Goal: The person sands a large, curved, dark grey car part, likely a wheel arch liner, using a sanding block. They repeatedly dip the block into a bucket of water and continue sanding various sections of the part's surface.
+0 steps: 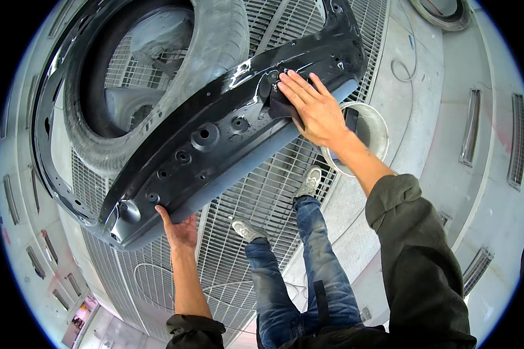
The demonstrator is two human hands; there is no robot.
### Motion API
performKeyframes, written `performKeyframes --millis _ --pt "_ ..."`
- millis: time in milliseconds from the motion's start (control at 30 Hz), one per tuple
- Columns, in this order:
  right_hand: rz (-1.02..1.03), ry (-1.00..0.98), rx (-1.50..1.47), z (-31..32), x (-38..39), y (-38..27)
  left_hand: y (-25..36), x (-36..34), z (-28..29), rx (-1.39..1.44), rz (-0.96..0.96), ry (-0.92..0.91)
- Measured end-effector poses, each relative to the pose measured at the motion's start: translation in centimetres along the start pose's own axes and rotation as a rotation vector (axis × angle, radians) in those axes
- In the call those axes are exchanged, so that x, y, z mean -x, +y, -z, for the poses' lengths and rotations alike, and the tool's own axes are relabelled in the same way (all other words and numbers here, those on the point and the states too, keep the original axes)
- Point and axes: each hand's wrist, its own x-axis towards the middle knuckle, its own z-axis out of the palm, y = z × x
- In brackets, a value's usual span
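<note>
A black car tailgate [174,139] with a wet, glossy surface, several round holes and a large window opening slants across the view. My left hand [180,230] grips its near lower edge, thumb on top and the other fingers hidden underneath. Farther right, my right hand [311,107] lies flat over a dark, flexible sheet like sandpaper [281,106], pressing it against the panel. The sheet's free edge curls out below the fingers, and the palm hides the rest of it.
A dusty tyre [221,41] shows through the tailgate's opening. A round whitish bucket [375,131] stands right of the panel, partly behind my right wrist. Metal floor grating [256,200] lies under my shoes. A thin hose [413,64] runs along the right; another tyre [457,23] is at top right.
</note>
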Motion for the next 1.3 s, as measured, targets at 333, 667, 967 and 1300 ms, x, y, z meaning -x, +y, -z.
performKeyframes --millis 333,667,967,1300 --pt "-0.059 0.038 -0.242 -5.2 1.1 -15.0 -1.1 -0.5 -0.7 0.029 -0.04 0.088" --pt "-0.18 0.186 -0.162 -4.3 2.2 -9.1 -1.9 -0.3 -1.0 0.029 -0.084 0.14" --pt "0.385 -0.064 -0.381 -6.3 0.0 -14.9 -0.8 -0.5 -0.2 0.003 -0.001 0.074" --pt "0.112 0.027 -0.32 -7.9 3.2 -22.1 -1.1 0.2 -1.1 -0.002 -0.007 0.078"
